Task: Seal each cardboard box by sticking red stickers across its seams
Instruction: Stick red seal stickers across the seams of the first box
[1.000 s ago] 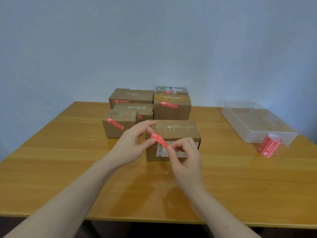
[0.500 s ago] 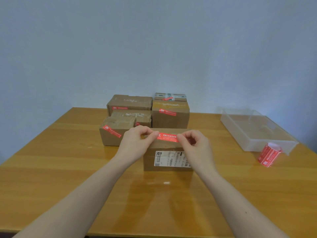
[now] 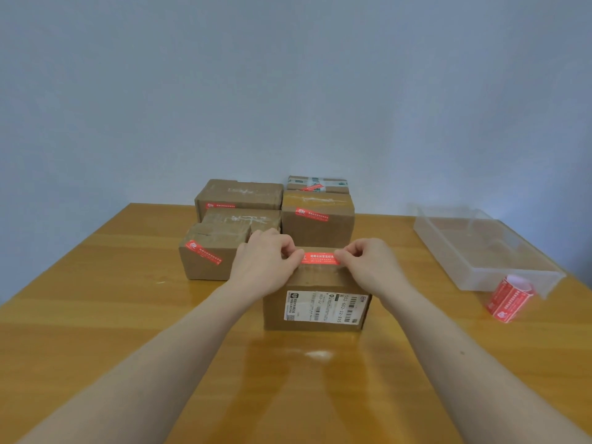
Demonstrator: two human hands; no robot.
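Two hands were engaged on the nearest cardboard box (image 3: 315, 302), which stood on the wooden table (image 3: 96, 315) in front of a cluster of boxes. A red sticker (image 3: 320, 258) was held stretched along the box's top, near the front edge, with the printed side up. One end was pinched by the curled fingers of the left hand (image 3: 267, 262), the other by the curled fingers of the right hand (image 3: 368, 265). The step in hand was judged to be the laying of the sticker over the seam; whether it was fully stuck down could not be told. A firm press and a smoothing along its length would be called for next.

Four stickered boxes (image 3: 315, 216) were seen stacked behind. A sticker roll (image 3: 509, 298) was seen lying to the right, beside a clear plastic tray (image 3: 480, 248).
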